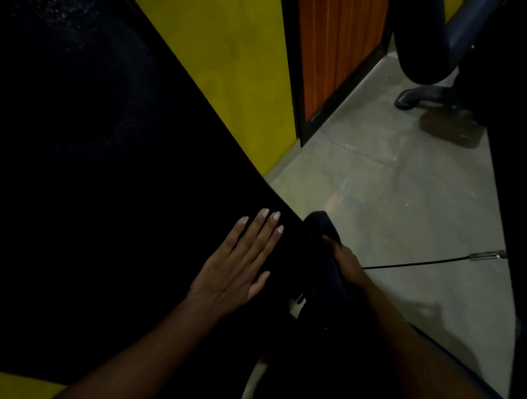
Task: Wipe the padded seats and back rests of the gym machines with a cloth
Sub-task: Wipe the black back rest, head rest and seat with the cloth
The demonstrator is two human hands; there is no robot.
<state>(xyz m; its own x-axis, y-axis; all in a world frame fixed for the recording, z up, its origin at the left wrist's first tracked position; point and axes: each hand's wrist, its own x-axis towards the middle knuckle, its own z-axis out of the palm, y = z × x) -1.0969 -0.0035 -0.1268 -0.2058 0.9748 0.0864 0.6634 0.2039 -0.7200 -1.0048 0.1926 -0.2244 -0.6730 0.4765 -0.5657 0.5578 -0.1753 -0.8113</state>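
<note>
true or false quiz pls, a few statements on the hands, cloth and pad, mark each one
1. The left hand lies flat on the black pad. True.
2. The cloth is white. False: it is dark.
3. The left hand holds the cloth. False: the right hand grips it, beside the pad's edge.
4. The wall behind the pad is yellow. True.
5. A thin cable runs across the floor. True.

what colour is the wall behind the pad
Yellow. The wall behind the black pad shows best in the head view.
</note>
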